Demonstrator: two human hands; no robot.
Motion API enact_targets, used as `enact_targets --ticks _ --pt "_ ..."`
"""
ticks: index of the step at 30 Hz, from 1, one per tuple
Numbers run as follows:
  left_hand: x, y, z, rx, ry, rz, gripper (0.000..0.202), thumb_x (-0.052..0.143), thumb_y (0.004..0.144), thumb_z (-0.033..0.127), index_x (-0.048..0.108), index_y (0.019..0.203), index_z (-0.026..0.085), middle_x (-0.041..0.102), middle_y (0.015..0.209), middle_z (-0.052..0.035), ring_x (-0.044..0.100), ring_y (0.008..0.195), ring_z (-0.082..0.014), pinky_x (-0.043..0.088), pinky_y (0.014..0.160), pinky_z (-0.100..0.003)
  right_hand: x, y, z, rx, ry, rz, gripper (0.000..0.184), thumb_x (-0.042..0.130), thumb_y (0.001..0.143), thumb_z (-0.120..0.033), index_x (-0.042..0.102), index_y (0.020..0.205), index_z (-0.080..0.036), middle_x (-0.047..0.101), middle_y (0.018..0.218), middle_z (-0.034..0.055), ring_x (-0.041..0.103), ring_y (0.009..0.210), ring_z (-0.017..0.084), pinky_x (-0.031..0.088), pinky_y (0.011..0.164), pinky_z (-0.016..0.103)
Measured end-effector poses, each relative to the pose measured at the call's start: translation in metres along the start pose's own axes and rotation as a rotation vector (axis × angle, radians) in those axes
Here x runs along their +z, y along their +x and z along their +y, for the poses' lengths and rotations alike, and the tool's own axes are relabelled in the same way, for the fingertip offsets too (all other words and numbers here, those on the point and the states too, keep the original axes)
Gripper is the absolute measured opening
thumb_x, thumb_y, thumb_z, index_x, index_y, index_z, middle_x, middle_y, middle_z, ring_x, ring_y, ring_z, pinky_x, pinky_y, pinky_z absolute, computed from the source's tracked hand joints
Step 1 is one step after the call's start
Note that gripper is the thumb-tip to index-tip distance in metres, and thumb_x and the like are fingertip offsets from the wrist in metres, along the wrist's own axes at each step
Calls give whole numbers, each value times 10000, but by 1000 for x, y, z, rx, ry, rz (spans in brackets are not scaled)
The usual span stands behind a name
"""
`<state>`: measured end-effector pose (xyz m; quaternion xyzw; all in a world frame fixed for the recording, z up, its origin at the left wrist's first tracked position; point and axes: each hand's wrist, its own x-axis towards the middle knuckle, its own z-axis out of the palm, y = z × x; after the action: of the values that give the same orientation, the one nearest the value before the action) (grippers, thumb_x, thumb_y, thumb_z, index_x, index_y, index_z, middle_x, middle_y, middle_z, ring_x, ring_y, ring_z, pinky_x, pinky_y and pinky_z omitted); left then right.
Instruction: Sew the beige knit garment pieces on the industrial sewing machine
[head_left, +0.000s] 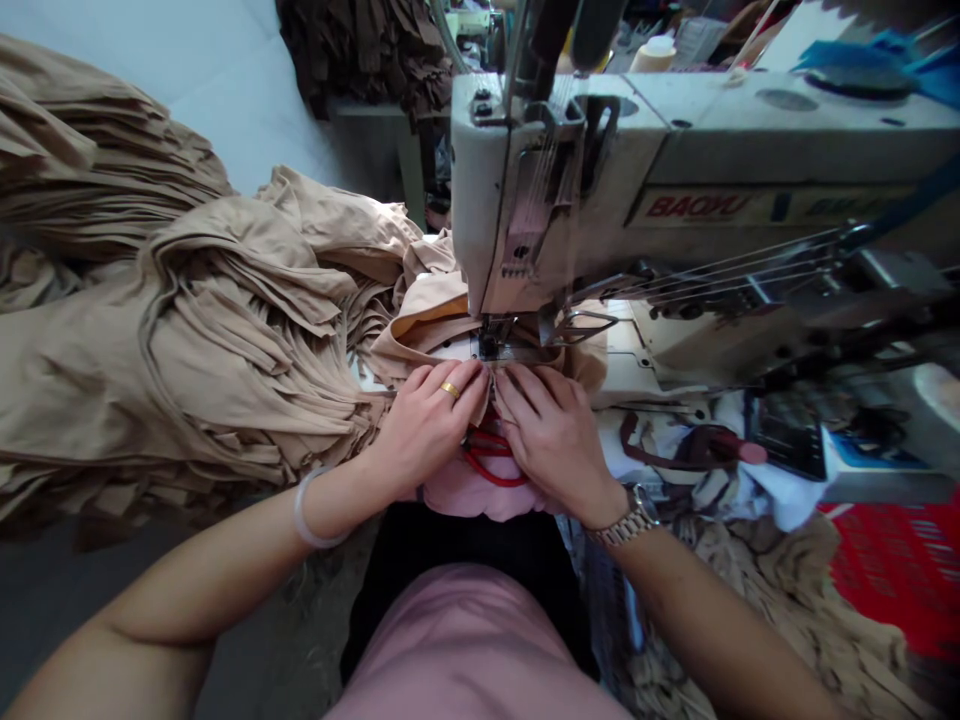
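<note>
Head camera, and we've got the left hand [427, 425], ring on, and the right hand [551, 435], wristwatch on, both flat and unclenched, pressing beige fabric [427, 325] right up at the presser foot [495, 340] of the BAOYU sewing machine [555, 140], with a heap of beige pieces [150, 340] off to the left!

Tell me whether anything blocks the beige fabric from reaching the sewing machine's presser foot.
Nothing visible does. The beige fabric runs from the left hand and right hand to the presser foot. The red cord lies behind the hands, nearer the person.
</note>
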<state>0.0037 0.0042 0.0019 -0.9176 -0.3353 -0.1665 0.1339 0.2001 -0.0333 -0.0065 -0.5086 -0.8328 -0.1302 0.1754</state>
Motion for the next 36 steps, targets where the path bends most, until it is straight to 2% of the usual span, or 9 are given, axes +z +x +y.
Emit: enact_targets --ticks 7,14,23,27,30,33,36 --pt "1 0 1 -32 -11 -11 390 417 1009 150 546 1370 80 598 1354 -168 576 1188 -274 479 934 -410 -3 5 -2 -8 -33 -46 407 494 958 -251 582 1340 -142 600 1354 128 502 1162 312 431 938 455" --pt "2 0 -2 -29 -26 -1 375 441 998 143 578 1340 76 598 1362 -148 557 1188 -287 468 953 -420 3 6 5 -65 73 21 393 444 976 -191 568 1341 -115 596 1383 118 497 1235 272 399 1008 429" --pt "5 7 -1 -116 8 -95 433 391 997 126 520 1408 81 517 1462 -157 504 1300 -288 447 1012 -421 9 20 5 37 51 -5 409 412 1014 -278 553 1363 -117 591 1399 104 497 1263 269 374 1030 451" --pt "2 7 -5 -72 -16 -78 418 427 999 128 523 1398 54 520 1457 -167 512 1295 -297 452 1029 -429 11 20 8 -7 45 52 392 436 1002 -257 569 1339 -107 611 1369 117 522 1237 281 390 1008 460" --pt "-2 5 -11 -4 -79 -38 371 455 1009 141 562 1354 58 564 1412 -156 535 1275 -286 471 1024 -417 12 15 11 -81 135 152 305 466 982 -194 634 1225 -120 679 1240 110 572 1155 249 425 992 430" --pt "-4 4 -18 86 -134 24 310 463 1019 157 615 1276 74 637 1310 -142 590 1202 -270 504 991 -406 13 12 12 -111 252 232 225 511 955 -147 666 1118 -129 714 1112 98 601 1078 219 462 989 404" --pt "-4 4 -22 117 -159 50 272 473 1017 158 639 1220 86 681 1218 -133 644 1103 -268 540 937 -406 14 12 10 -89 295 265 216 540 941 -136 666 1115 -130 714 1092 96 611 1065 220 492 977 397"
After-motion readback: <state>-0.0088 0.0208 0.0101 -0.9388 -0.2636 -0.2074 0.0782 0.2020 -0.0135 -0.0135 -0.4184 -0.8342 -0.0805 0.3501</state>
